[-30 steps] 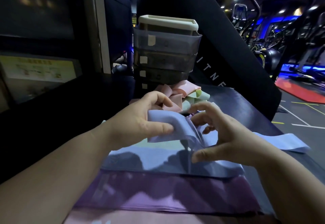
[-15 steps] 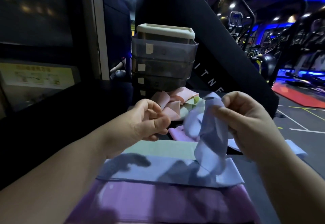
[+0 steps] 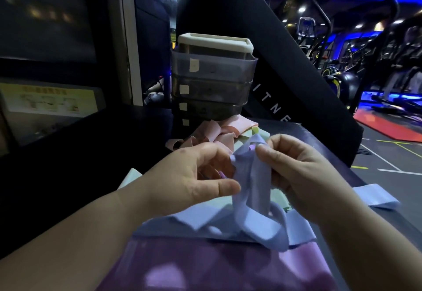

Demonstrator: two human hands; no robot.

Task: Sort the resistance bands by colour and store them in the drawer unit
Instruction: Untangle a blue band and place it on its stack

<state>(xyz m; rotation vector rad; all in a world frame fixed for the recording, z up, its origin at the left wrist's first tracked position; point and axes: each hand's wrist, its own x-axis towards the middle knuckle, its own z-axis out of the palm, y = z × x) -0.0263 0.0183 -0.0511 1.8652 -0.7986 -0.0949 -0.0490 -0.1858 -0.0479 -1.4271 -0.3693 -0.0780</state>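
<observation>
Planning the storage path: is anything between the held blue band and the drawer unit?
Yes: a heap of pink bands lies at the foot of the drawer unit, between it and the blue band in the left hand and right hand. Upper drawers rise above the heap.

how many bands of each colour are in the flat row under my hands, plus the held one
pale green flat elastic band: 1
light blue elastic band: 2, one flat, one held
purple flat elastic band: 1
total: 4
</observation>
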